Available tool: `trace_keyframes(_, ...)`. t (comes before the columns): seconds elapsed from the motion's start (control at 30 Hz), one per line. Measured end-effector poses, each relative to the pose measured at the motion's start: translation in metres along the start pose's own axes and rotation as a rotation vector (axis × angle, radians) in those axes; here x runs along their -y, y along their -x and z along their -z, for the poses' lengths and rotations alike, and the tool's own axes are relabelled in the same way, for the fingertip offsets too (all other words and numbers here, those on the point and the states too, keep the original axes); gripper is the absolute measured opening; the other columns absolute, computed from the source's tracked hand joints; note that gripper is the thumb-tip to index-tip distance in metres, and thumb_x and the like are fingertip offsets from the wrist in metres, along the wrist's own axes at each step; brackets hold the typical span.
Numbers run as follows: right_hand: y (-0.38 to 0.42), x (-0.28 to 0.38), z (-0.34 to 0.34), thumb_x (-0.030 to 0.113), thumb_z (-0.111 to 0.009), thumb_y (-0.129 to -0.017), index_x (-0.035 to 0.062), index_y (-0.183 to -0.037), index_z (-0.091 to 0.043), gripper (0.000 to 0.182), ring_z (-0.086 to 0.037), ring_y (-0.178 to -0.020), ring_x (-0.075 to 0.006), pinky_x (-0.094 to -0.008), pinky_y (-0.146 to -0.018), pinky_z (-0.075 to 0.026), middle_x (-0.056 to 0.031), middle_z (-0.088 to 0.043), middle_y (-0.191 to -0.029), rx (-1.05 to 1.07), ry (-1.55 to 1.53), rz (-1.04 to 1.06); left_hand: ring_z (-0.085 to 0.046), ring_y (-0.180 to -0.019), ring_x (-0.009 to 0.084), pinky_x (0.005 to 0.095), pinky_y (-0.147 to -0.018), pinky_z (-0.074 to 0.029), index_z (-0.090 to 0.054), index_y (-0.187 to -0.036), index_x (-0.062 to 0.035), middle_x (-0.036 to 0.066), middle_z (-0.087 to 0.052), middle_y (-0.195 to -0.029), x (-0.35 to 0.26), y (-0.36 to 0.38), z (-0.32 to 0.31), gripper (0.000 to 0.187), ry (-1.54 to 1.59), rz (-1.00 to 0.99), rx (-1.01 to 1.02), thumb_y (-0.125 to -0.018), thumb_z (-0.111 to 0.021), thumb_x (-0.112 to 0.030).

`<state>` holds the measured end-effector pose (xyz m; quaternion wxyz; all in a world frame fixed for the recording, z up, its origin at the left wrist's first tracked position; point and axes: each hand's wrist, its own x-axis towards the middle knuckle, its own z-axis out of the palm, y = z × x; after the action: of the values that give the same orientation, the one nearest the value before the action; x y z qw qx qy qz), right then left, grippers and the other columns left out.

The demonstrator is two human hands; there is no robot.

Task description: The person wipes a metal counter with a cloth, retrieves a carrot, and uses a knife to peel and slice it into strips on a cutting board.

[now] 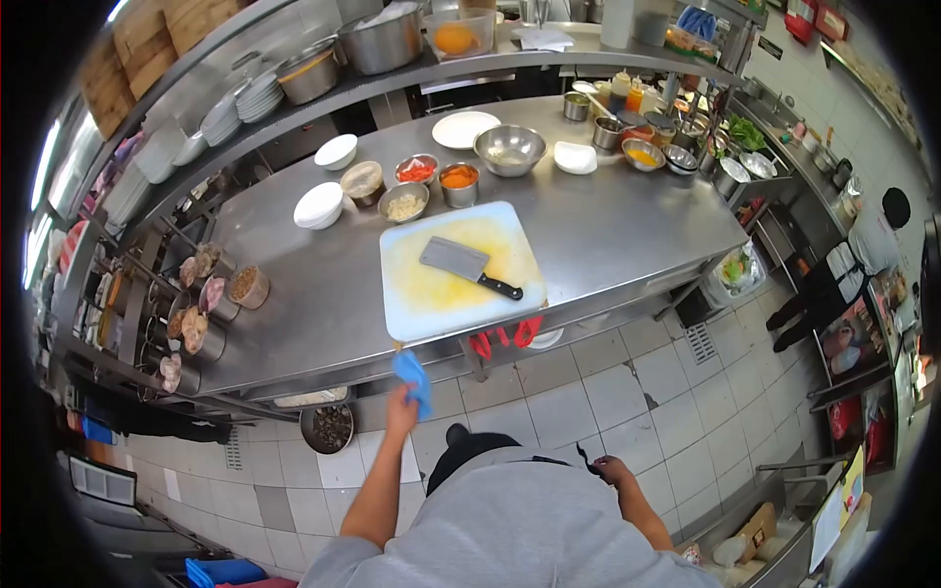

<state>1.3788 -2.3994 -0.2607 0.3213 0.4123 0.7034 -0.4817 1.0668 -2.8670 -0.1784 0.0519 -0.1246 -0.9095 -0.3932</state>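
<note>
My left hand (401, 409) is closed around a blue cloth (414, 380) in front of the steel counter's near edge. My right hand (615, 471) hangs by my right side, its fingers closed on a thin black object (588, 459) whose kind I cannot make out. On the counter, a white cutting board (412, 309) with yellow stains juts toward me. Across it lies a cleaver (455, 258), its black handle pointing right. Neither hand touches the board or the cleaver.
Behind the board stand bowls of chopped garlic (403, 205), orange pieces (459, 178) and red pieces (417, 170), plus a steel mixing bowl (510, 149). Red cloths (505, 336) hang below the counter edge. A pan (329, 428) sits low at left. Another person (863, 255) stands at right.
</note>
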Motion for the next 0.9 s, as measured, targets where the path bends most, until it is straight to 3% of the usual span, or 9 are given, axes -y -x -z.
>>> trace_keyframes(0.03, 0.002, 0.006, 0.002, 0.030, -0.070, -0.086, 0.0093, -0.116, -0.060, 0.037, -0.068, -0.074, -0.0187, -0.0339, -0.057, -0.053, -0.0073, -0.069, -0.092, -0.003, -0.006, 0.006, -0.063, -0.083, 0.0201, 0.0331, -0.071, -0.052, -0.058, -0.122, -0.0089, 0.009, -0.066, -0.100, -0.010, 0.026, -0.017, 0.040, 0.359, 0.463, 0.215, -0.083, -0.053, 0.001)
trace_keyframes(0.07, 0.003, 0.010, 0.003, 0.029, -0.069, -0.087, 0.0090, -0.116, -0.060, 0.037, -0.068, -0.074, -0.0188, -0.0332, -0.057, -0.053, -0.0076, -0.069, -0.093, -0.006, -0.076, 0.021, -0.063, -0.086, 0.0163, 0.0311, -0.073, -0.052, -0.057, -0.124, -0.0087, 0.005, -0.065, -0.101, 0.000, 0.051, -0.047, 0.038, 0.636, 0.650, 0.216, -0.087, -0.052, -0.001)
trace_keyframes(0.17, -0.003, 0.006, 0.003, 0.029, -0.068, -0.087, 0.0086, -0.117, -0.060, 0.037, -0.068, -0.076, -0.0190, -0.0324, -0.057, -0.053, -0.0080, -0.069, -0.095, 0.001, -0.158, 0.059, -0.063, -0.089, 0.0169, 0.0318, -0.076, -0.053, -0.055, -0.128, -0.0051, 0.007, -0.065, -0.106, -0.056, 0.077, -0.075, 0.039, 0.551, 0.767, 0.313, -0.089, -0.052, -0.002)
trace_keyframes(0.27, 0.004, 0.003, 0.011, 0.031, -0.068, -0.087, 0.0089, -0.116, -0.060, 0.037, -0.068, -0.076, -0.0194, -0.0329, -0.057, -0.053, -0.0078, -0.069, -0.095, 0.048, -0.012, 0.111, -0.063, -0.097, 0.0173, 0.0303, -0.085, -0.051, -0.054, -0.128, -0.0024, 0.008, -0.065, -0.109, -0.087, 0.066, -0.081, 0.038, 0.862, 0.590, 0.444, -0.091, -0.054, -0.004)
trace_keyframes(0.43, -0.017, -0.026, 0.030, 0.034, -0.070, -0.085, 0.0088, -0.113, -0.060, 0.039, -0.066, -0.071, -0.0187, -0.0348, -0.058, -0.053, -0.0066, -0.068, -0.090, 0.068, -0.133, -0.009, -0.061, -0.105, 0.0190, 0.0309, -0.092, -0.048, -0.049, -0.134, -0.0002, 0.010, -0.063, -0.115, -0.217, -0.003, -0.062, 0.044, 0.707, 0.437, 0.437, -0.092, -0.059, -0.008)
trace_keyframes(0.5, -0.029, -0.037, 0.035, 0.034, -0.070, -0.085, 0.0083, -0.112, -0.060, 0.039, -0.065, -0.071, -0.0183, -0.0341, -0.058, -0.053, -0.0066, -0.068, -0.089, 0.092, -0.168, -0.008, -0.056, -0.110, 0.0158, 0.0297, -0.095, -0.044, -0.049, -0.135, -0.0004, 0.009, -0.060, -0.120, -0.228, -0.029, -0.089, 0.047, 0.649, 0.159, 0.345, -0.089, -0.061, -0.007)
trace_keyframes(0.57, -0.028, -0.031, 0.045, 0.033, -0.070, -0.085, 0.0082, -0.112, -0.061, 0.038, -0.066, -0.071, -0.0183, -0.0339, -0.058, -0.053, -0.0067, -0.068, -0.089, 0.074, -0.146, -0.012, -0.052, -0.122, 0.0290, 0.0353, -0.104, -0.040, -0.048, -0.132, 0.0024, 0.020, -0.055, -0.128, -0.244, -0.073, -0.102, 0.049, 0.557, -0.115, 0.295, -0.089, -0.064, -0.012)
trace_keyframes(0.7, -0.029, -0.022, 0.058, 0.031, -0.070, -0.086, 0.0081, -0.113, -0.061, 0.037, -0.067, -0.072, -0.0185, -0.0331, -0.058, -0.054, -0.0073, -0.068, -0.091, 0.002, -0.254, -0.010, -0.049, -0.122, 0.0369, 0.0398, -0.105, -0.038, -0.051, -0.125, 0.0027, 0.023, -0.053, -0.127, -0.311, -0.166, -0.108, 0.048, 0.444, -0.377, 0.130, -0.085, -0.068, -0.015)
trace_keyframes(0.9, -0.020, -0.027, 0.064, 0.030, -0.069, -0.086, 0.0087, -0.120, -0.061, 0.040, -0.067, -0.074, -0.0189, -0.0315, -0.058, -0.054, -0.0100, -0.071, -0.097, -0.107, -0.354, 0.022, -0.032, -0.137, 0.0451, 0.0619, -0.109, -0.026, -0.052, -0.134, -0.0082, 0.020, -0.037, -0.149, -0.341, -0.262, -0.185, 0.060, -0.143, -0.391, 0.187, -0.082, -0.072, -0.033)
